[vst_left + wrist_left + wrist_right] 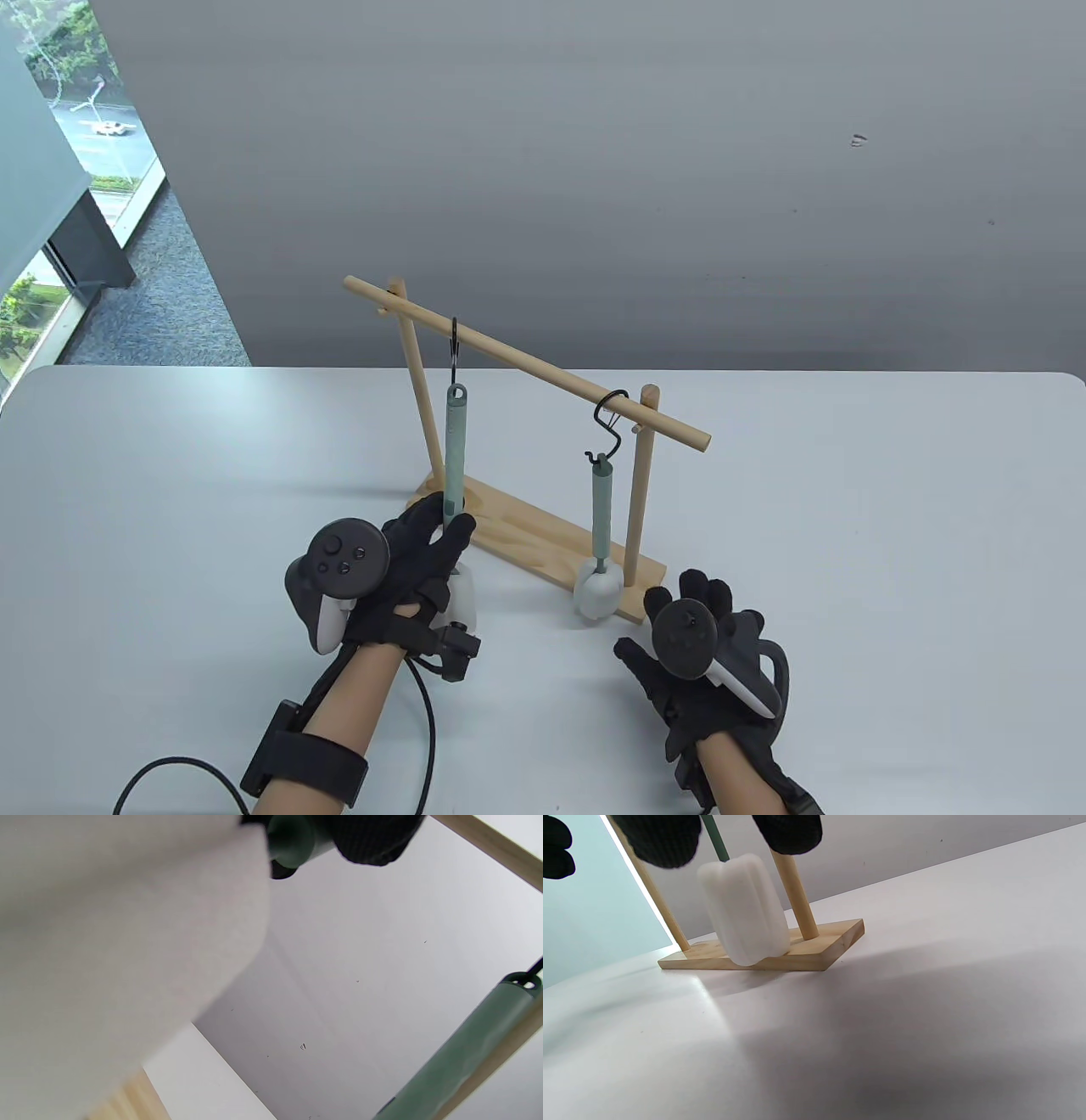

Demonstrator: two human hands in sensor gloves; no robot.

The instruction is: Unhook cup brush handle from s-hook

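A wooden rack (543, 556) holds a slanted rod with two black S-hooks. The left S-hook (456, 352) carries a cup brush by the loop of its green handle (456, 450). My left hand (448, 525) grips the lower end of that handle, just above its white sponge head (463, 596). In the left wrist view the sponge head (106, 942) fills the left side, and my fingers (369, 836) close around the handle (292, 840). My right hand (704, 632) is open and holds nothing, low over the table by the rack's right end.
A second brush (601, 514) hangs from the right S-hook (612, 412), its sponge head (596, 592) over the base edge. The right wrist view shows that sponge (742, 908) and a rack post (793, 891) close ahead. The white table (848, 526) spreads all round.
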